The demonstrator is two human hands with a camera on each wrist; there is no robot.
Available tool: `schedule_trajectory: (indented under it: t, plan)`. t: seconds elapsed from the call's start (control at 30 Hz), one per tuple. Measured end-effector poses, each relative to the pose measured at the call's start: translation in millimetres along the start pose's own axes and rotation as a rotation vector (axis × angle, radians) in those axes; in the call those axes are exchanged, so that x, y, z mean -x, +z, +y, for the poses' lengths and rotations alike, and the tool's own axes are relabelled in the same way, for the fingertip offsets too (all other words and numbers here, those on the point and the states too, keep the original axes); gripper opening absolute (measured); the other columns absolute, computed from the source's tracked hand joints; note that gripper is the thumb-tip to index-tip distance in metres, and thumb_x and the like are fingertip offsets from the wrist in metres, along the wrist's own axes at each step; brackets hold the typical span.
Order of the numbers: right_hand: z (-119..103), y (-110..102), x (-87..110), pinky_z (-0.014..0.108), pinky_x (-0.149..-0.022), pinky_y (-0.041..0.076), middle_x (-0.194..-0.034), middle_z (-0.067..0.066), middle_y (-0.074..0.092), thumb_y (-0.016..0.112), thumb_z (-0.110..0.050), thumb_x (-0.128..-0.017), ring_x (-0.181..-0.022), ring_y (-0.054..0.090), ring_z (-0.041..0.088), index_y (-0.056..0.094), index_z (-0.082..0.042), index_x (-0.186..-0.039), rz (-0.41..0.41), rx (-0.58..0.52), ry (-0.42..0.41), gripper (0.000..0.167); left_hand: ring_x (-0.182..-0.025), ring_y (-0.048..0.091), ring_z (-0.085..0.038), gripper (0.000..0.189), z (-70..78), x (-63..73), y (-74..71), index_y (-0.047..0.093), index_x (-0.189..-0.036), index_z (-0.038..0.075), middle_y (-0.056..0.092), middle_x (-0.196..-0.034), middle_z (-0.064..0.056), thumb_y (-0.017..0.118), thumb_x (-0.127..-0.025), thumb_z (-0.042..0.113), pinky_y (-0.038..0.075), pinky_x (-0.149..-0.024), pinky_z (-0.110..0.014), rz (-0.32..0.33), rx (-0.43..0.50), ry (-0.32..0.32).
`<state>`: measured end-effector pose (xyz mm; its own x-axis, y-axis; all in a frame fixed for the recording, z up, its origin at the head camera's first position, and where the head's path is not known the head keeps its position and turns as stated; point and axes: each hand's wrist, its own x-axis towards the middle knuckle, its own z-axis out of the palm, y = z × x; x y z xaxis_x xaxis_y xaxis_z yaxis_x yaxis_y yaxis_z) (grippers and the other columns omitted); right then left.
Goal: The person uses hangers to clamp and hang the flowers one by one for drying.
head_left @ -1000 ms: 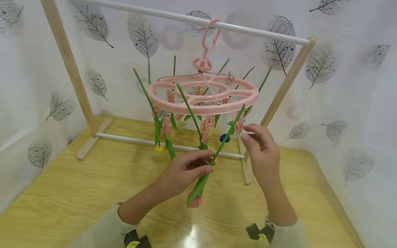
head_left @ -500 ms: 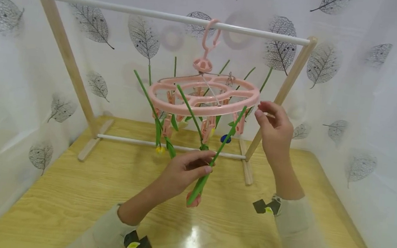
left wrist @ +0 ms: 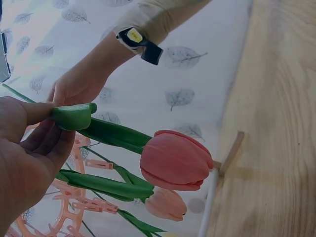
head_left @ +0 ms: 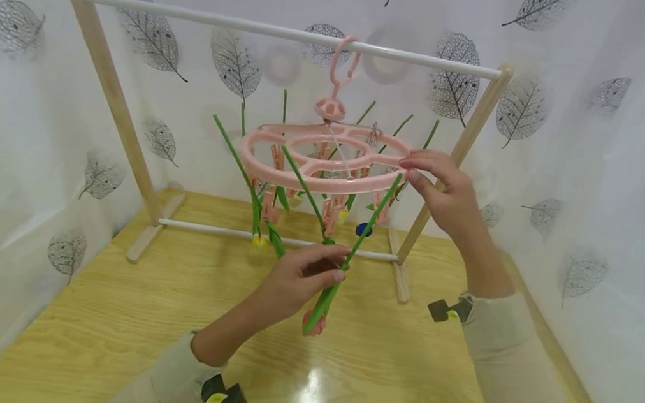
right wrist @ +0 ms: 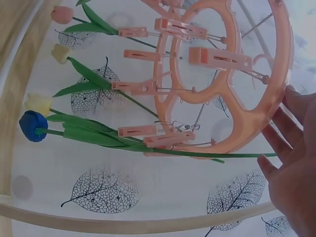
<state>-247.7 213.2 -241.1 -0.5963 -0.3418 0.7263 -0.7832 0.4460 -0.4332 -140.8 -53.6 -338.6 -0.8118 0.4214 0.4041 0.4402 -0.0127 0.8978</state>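
Note:
My left hand (head_left: 306, 275) pinches the green stem of an artificial tulip, whose pinkish-red bloom (left wrist: 176, 160) hangs downward in the head view. The stem's free end slants up to the right, in front of a pink round clip hanger (head_left: 330, 182). At the hanger's right side, my right hand (head_left: 444, 190) grips the rim (right wrist: 285, 59) between thumb and fingers. Several pink clips (right wrist: 227, 59) dangle below the ring. Other tulips hang bloom-down from clips, among them a blue tulip (right wrist: 32, 125), a cream tulip (right wrist: 61, 53) and a pale pink tulip (left wrist: 166, 203).
The hanger's hook (head_left: 343, 62) sits over the white top bar (head_left: 212, 19) of a wooden-legged rack. A lower white bar (head_left: 211, 227) joins its feet near the tabletop (head_left: 134, 313). Leaf-print curtains (head_left: 560, 184) surround the back and sides.
My right hand has left the clip area, moved up and right, then come back left onto the hanger's rim. The ring has shifted slightly left. My left hand stays on the tulip.

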Motion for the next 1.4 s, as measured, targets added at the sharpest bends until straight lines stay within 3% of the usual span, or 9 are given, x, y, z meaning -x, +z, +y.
schedule_trajectory:
  t: [0.23,0.53,0.8,1.0,1.2,1.4]
  plan:
    - [-16,6,3.7,0.023,-0.109,0.04,-0.119,0.017,0.068,0.067,0.008,-0.091,-0.121,0.055,0.004,0.073,0.001,-0.112,0.002,-0.028,-0.045,0.023,-0.103,0.065,-0.019,0.037,-0.6,-0.2,-1.0,0.062,-0.135,0.007,0.066,-0.118,-0.014,0.065,-0.099,0.007,0.057,-0.085,-0.027,0.016,0.022,0.018]
    - [-38,19,-3.1,0.029,-0.105,0.043,-0.111,0.02,0.07,0.072,0.013,-0.084,-0.116,0.059,0.021,0.074,0.005,-0.105,0.03,0.005,-0.234,0.023,-0.102,0.065,-0.021,0.038,1.7,1.8,-5.2,0.062,-0.136,0.009,0.065,-0.118,-0.011,0.064,-0.099,0.008,0.058,-0.086,-0.028,0.04,0.011,0.047]
    - [-60,37,-10.9,0.033,-0.1,0.042,-0.107,0.015,0.071,0.074,0.002,-0.087,-0.106,0.059,0.031,0.074,0.002,-0.102,0.054,0.096,-0.369,0.015,-0.101,0.065,-0.019,0.037,2.3,1.5,-6.8,0.061,-0.136,0.006,0.066,-0.116,-0.01,0.063,-0.098,0.004,0.058,-0.085,-0.028,0.072,0.015,0.119]
    - [-70,50,-16.0,0.035,-0.092,0.046,-0.1,0.014,0.073,0.076,-0.004,-0.088,-0.097,0.062,0.03,0.075,0.003,-0.099,0.078,0.161,-0.447,0.013,-0.102,0.065,-0.019,0.035,4.4,2.3,-8.2,0.062,-0.135,0.006,0.065,-0.117,-0.016,0.062,-0.1,0.005,0.058,-0.087,-0.028,0.08,0.022,0.123]
    - [-76,54,-15.2,0.038,-0.091,0.046,-0.098,0.014,0.073,0.076,-0.004,-0.088,-0.095,0.062,0.031,0.075,0.004,-0.098,0.112,0.173,-0.468,0.013,-0.102,0.066,-0.019,0.035,6.8,2.6,-9.4,0.062,-0.134,0.006,0.066,-0.115,-0.012,0.062,-0.099,0.004,0.058,-0.087,-0.03,0.08,0.017,0.133]
    - [-73,53,-9.2,0.04,-0.103,0.044,-0.103,0.016,0.072,0.075,0.002,-0.087,-0.104,0.062,0.033,0.074,0.004,-0.101,0.134,0.133,-0.431,0.015,-0.103,0.068,-0.018,0.039,8.9,3.0,-9.8,0.06,-0.136,0.003,0.068,-0.117,-0.014,0.064,-0.098,0.003,0.059,-0.087,-0.03,0.084,0.05,0.11]
